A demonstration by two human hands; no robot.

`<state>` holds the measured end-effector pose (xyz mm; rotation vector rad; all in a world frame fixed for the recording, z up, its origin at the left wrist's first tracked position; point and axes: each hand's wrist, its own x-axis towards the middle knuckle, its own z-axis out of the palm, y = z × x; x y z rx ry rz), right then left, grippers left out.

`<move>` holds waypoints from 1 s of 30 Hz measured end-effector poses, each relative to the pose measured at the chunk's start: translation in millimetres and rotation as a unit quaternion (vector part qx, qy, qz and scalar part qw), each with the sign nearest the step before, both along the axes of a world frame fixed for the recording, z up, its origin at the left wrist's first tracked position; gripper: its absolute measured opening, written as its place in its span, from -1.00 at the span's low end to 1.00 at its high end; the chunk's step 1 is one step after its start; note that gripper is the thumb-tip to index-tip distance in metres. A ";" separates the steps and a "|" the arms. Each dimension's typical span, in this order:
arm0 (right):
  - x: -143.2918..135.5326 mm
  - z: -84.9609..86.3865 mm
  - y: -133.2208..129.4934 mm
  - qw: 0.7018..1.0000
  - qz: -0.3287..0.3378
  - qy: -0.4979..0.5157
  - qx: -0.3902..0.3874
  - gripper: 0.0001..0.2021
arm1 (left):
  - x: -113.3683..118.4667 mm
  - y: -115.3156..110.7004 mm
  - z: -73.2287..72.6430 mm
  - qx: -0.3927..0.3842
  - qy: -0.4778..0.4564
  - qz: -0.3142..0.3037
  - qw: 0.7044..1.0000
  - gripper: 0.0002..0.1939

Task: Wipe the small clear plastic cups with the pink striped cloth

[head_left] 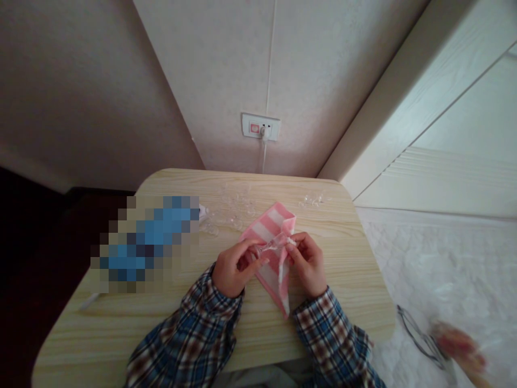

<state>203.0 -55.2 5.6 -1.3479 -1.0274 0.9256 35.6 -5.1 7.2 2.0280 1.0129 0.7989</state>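
A pink and white striped cloth lies partly folded on the wooden table. Over it, my left hand pinches one end of a small clear plastic piece. My right hand is closed at the piece's other end, with a fold of the cloth between its fingers. Several clear pieces are scattered behind the cloth, and a smaller group of clear pieces sits near the table's back right.
A blurred-out blue object rests on the table's left side. Behind the table is a wall socket with a plugged-in cable. Glasses lie on the white quilted surface at right, beside a blurred reddish thing.
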 end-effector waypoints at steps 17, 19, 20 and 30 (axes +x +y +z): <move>1.1 -0.3 0.4 1.000 -0.024 0.004 -0.009 -0.86 | 1.7 -2.8 -4.1 0.038 0.012 -0.009 0.999 -0.74; 1.2 0.3 0.3 1.000 -0.021 0.006 -0.005 -0.87 | 1.7 -3.3 -3.3 0.026 0.012 -0.013 1.000 -0.74; 1.2 0.9 0.2 1.000 -0.019 0.007 -0.002 -0.87 | 1.6 -3.6 -2.5 0.019 0.011 -0.016 1.000 -0.76; -1.1 1.6 0.1 1.000 -0.013 0.011 0.007 -0.89 | 1.3 -0.8 5.0 -0.031 -0.001 -0.033 0.999 -0.79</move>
